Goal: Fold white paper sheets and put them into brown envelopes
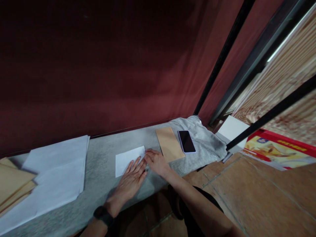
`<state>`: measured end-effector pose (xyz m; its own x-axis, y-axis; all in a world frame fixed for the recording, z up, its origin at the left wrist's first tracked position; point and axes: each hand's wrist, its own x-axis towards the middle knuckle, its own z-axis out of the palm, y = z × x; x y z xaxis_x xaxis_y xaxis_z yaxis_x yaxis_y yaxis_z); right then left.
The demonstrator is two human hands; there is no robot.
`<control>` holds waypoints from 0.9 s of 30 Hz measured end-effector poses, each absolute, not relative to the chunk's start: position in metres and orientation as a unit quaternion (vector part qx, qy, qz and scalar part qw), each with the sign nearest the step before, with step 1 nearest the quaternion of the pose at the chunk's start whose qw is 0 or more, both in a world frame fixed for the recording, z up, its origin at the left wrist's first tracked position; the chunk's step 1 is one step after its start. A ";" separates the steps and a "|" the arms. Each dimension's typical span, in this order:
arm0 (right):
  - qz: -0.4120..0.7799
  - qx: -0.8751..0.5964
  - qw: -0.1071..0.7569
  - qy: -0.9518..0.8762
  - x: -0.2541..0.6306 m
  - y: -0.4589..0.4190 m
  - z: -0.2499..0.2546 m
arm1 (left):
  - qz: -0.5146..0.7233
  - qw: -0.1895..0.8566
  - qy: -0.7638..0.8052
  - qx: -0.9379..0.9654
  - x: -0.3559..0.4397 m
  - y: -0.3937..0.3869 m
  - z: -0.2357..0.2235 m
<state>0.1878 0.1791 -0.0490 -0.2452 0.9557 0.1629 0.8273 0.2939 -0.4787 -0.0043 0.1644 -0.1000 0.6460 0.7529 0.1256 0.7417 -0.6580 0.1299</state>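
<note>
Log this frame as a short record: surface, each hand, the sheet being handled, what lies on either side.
Surface: narrow grey surface along a dark red wall
Left hand: palm down, fingers spread on the small white sheet; black wristband on the wrist; hand
Right hand: fingers at the sheet's right edge; grip unclear
Right side: tan paper, then a dark-screened phone
Left side: large white sheets, tan pieces on them
</note>
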 end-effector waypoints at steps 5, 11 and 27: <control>0.118 -0.539 0.164 -0.818 0.181 0.180 -0.065 | 0.097 0.038 0.407 0.907 -0.004 0.145 -0.102; 0.088 -0.565 0.139 -0.809 0.179 0.190 -0.074 | 0.072 0.096 0.417 0.901 -0.003 0.145 -0.087; 0.054 -0.577 0.140 -0.803 0.175 0.194 -0.083 | 0.076 0.025 0.584 0.808 -0.002 0.177 -0.082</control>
<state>0.1749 0.1943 -0.0825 -0.2950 0.9414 0.1636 0.9113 0.3287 -0.2480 -0.0023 0.1770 -0.0818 0.3069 0.9471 0.0938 0.9394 -0.3173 0.1300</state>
